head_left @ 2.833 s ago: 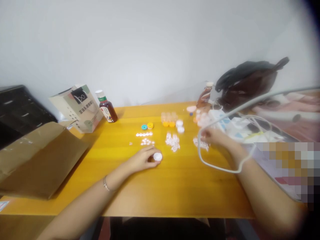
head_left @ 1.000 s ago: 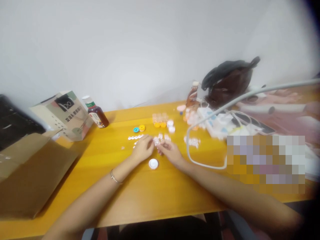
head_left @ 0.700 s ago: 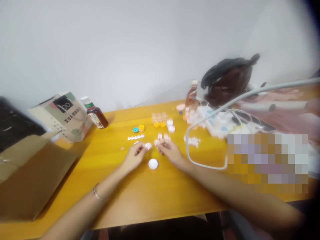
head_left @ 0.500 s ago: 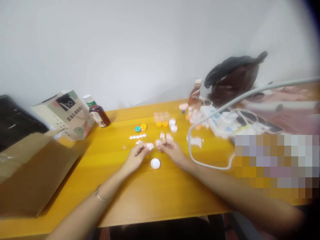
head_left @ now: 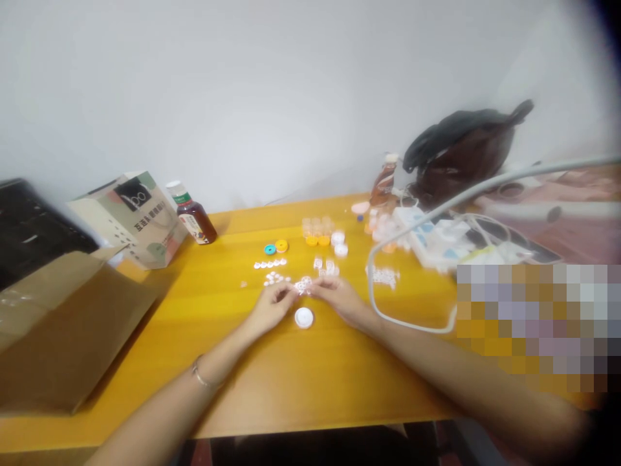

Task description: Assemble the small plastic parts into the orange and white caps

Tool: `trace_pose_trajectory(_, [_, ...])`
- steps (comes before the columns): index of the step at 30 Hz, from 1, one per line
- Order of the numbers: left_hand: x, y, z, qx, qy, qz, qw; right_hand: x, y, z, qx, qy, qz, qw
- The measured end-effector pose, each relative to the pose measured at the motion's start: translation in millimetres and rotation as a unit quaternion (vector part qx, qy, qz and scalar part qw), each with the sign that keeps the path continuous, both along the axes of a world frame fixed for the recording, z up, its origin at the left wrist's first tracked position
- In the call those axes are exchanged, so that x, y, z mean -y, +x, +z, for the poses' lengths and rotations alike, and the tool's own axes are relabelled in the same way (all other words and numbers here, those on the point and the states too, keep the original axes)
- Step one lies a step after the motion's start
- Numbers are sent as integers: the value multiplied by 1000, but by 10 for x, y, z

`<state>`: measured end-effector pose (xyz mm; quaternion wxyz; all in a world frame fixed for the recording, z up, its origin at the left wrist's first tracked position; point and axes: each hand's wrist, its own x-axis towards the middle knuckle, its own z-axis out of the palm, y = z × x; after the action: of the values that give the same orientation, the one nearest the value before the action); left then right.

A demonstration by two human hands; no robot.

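Over the middle of the table, my left hand (head_left: 274,304) pinches a small white piece with reddish markings (head_left: 302,285). From the other side my right hand (head_left: 339,299) is closed on a similar small white piece; the two pieces meet between my fingertips, and blur hides their exact kind. Just below the hands lies a round white cap (head_left: 304,318). Beyond my left fingers is a cluster of small white bits (head_left: 276,279), with a row of white discs (head_left: 270,264) behind it. More small white marked pieces (head_left: 326,266) sit past my right fingers.
Teal (head_left: 270,250) and yellow rings (head_left: 281,246), orange-based clear cups (head_left: 317,232) and white caps (head_left: 339,244) stand farther back. A cardboard box (head_left: 72,330), paper bag (head_left: 145,220) and dark bottle (head_left: 195,217) are left. A white cable (head_left: 412,327) loops at right.
My hands have come together, so the two small white pieces, apart before, now meet. More of the white bits beyond my left hand show. The whole view has shifted slightly.
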<state>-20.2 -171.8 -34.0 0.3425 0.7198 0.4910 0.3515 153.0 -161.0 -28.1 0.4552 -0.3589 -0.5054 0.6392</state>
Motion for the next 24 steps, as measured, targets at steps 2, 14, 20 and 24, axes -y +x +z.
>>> trace_pose_trajectory(2, [5, -1, -17, -16, 16, 4, 1000, -4, -2, 1, 2, -10, -2, 1000])
trace_pose_trajectory(14, [122, 54, 102, -76, 145, -5, 986, -10, 58, 33, 58, 24, 63, 996])
trace_pose_trajectory(20, [138, 72, 87, -107, 169, -20, 980, -19, 75, 38, 72, 10, 66, 995])
trace_pose_trajectory(24, [125, 85, 65, -101, 185, -7, 977, -40, 75, 10, 44, -8, 72, 996])
